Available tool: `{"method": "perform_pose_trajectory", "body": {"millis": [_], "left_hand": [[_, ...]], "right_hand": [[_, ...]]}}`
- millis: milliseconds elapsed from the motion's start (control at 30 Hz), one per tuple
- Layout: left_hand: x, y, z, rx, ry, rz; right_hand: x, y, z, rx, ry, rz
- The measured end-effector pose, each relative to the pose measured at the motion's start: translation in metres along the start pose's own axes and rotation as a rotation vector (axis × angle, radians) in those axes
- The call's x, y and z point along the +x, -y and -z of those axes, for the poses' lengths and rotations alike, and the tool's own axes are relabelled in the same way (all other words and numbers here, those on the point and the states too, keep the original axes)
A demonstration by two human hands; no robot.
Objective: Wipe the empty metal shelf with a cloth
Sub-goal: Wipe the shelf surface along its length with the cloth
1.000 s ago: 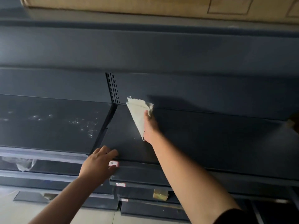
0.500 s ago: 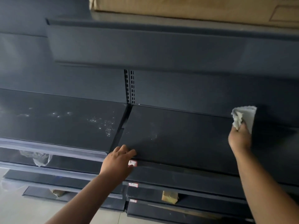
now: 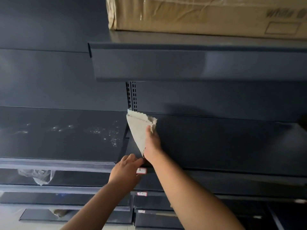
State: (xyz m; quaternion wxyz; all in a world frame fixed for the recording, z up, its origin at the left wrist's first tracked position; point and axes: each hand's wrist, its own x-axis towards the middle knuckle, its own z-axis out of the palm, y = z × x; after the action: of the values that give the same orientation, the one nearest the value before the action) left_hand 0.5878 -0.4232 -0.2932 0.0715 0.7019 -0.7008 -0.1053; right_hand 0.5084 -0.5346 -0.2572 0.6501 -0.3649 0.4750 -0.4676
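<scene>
Shelf [image 3: 224, 143]: dark metal, bare, long axis runs left-right across the view, front lip toward the person, back edge against the rear panel; a neighbouring shelf [image 3: 58, 135] to the left sits slightly higher and carries pale specks and smears; a box [image 3: 199, 14] rests on the shelf above.

Right hand [image 3: 152, 145]: clenched on the cloth [image 3: 138, 128], reaching over the left end of the shelf near the slotted post [image 3: 132, 95]; the cloth is pale, folded to a rough triangle, long axis running front-to-back, wide frayed end pointing at the back corner, narrow tip toward the front lip beside the wrist; appears pressed on or just above the surface, contact cannot be confirmed.

Left hand [image 3: 126, 168]: resting on the front lip at the joint between the two shelves, fingers curled over the edge just left of a small tag [image 3: 141, 170]; looks like bracing, not gripping anything loose.

Risks, judged: the cloth is pinched at one side only, so the loose wide end could fold or catch on the post slots or the step between shelves and leave the corner unwiped; a sweep toward the front could run into the left hand, since tip and fingers are nearly touching; leaning on the lip could shift the shelf in its brackets; the right far end may be missed.
</scene>
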Motion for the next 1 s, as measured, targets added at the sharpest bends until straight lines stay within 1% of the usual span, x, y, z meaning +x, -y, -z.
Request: {"method": "perform_pose_trajectory", "body": {"millis": [33, 100, 167, 200, 267, 333, 400, 467, 533, 567, 600, 633, 667, 733, 767, 800, 833, 900, 933, 967, 1000], "left_hand": [[0.000, 0.001, 0.001, 0.008, 0.008, -0.002], [0.000, 0.001, 0.002, 0.020, 0.027, 0.002], [0.001, 0.001, 0.003, 0.022, 0.045, 0.007], [0.002, 0.002, 0.003, 0.021, 0.050, 0.008], [0.003, 0.003, 0.003, 0.014, 0.051, 0.010], [0.004, 0.003, 0.003, 0.003, 0.050, 0.013], [0.003, 0.001, 0.002, 0.020, 0.045, 0.010], [0.001, 0.000, 0.000, 0.053, 0.035, -0.004], [0.001, 0.000, -0.002, 0.062, 0.027, -0.009], [0.001, 0.001, -0.002, 0.061, 0.023, -0.010], [0.001, 0.002, -0.003, 0.060, 0.018, -0.013], [0.002, 0.003, -0.003, 0.059, 0.014, -0.018], [0.002, 0.004, -0.004, 0.056, 0.013, -0.025], [0.000, 0.006, -0.006, 0.032, 0.015, -0.033], [-0.002, 0.007, -0.007, 0.019, 0.019, -0.038], [-0.004, 0.009, -0.008, 0.021, 0.027, -0.050], [-0.006, 0.010, -0.008, 0.036, 0.040, -0.067], [-0.011, 0.013, -0.006, 0.065, 0.067, -0.098], [-0.014, 0.016, -0.003, 0.079, 0.067, -0.112], [-0.017, 0.021, 0.001, 0.104, 0.049, -0.121], [-0.020, 0.027, 0.005, 0.143, 0.015, -0.120]], "right_hand": [[0.000, 0.011, 0.006, 0.134, -0.064, 0.015], [0.004, 0.036, 0.039, 0.293, -0.164, 0.093], [0.011, 0.063, 0.090, 0.324, -0.238, 0.234], [0.014, 0.075, 0.119, 0.283, -0.293, 0.307], [0.017, 0.096, 0.176, 0.081, -0.469, 0.440], [0.022, 0.103, 0.222, -0.235, -0.654, 0.530], [0.030, 0.096, 0.254, -0.529, -0.746, 0.490], [0.039, 0.078, 0.261, -0.731, -0.727, 0.362], [0.043, 0.056, 0.241, -0.985, -0.625, 0.227], [0.043, 0.044, 0.224, -1.138, -0.555, 0.225], [0.042, 0.033, 0.202, -1.279, -0.486, 0.276], [0.038, 0.022, 0.177, -1.359, -0.413, 0.349], [0.033, 0.012, 0.151, -1.371, -0.340, 0.406], [0.024, -0.005, 0.099, -1.286, -0.216, 0.430], [0.019, -0.011, 0.075, -1.171, -0.159, 0.377], [0.015, -0.015, 0.052, -0.987, -0.100, 0.285], [0.010, -0.015, 0.031, -0.717, -0.054, 0.164], [0.005, -0.006, 0.003, -0.129, -0.048, -0.104], [0.004, 0.000, -0.002, 0.108, -0.042, -0.199], [0.005, 0.006, -0.002, 0.279, -0.025, -0.239], [0.007, 0.014, 0.004, 0.386, 0.000, -0.222]]}}
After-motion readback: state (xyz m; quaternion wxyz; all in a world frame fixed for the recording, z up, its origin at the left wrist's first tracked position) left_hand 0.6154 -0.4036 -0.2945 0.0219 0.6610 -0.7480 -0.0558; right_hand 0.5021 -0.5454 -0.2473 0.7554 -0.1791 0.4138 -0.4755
